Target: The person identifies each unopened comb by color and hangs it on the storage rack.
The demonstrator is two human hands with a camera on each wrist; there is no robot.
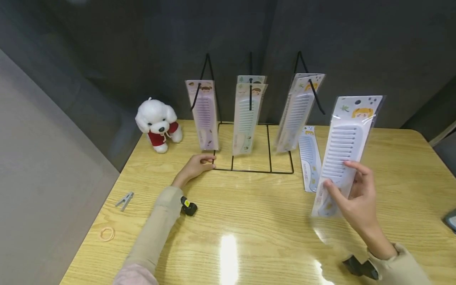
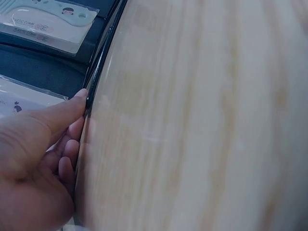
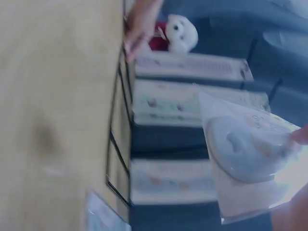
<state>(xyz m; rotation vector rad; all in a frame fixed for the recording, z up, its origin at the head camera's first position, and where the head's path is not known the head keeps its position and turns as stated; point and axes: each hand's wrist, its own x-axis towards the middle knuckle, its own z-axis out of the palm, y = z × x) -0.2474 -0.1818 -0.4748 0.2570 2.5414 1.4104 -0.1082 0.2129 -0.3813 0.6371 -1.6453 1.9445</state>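
Note:
My right hand pinches a packaged blue comb by its lower part, thumb in front, and holds it upright above the table to the right of the black wire rack. In the right wrist view the handle end of this comb shows through its clear sleeve. My left hand pinches the rack's front left corner between thumb and fingers. On the rack's hooks hang a purple packaged comb, green packaged combs in the middle and blue packaged combs at the right.
Another packaged blue comb lies on the table beside the rack's right end. A white plush dog in red sits at the back left. Nearer on the left lie a grey clothespin and a tan rubber band. Dark cloth hangs behind.

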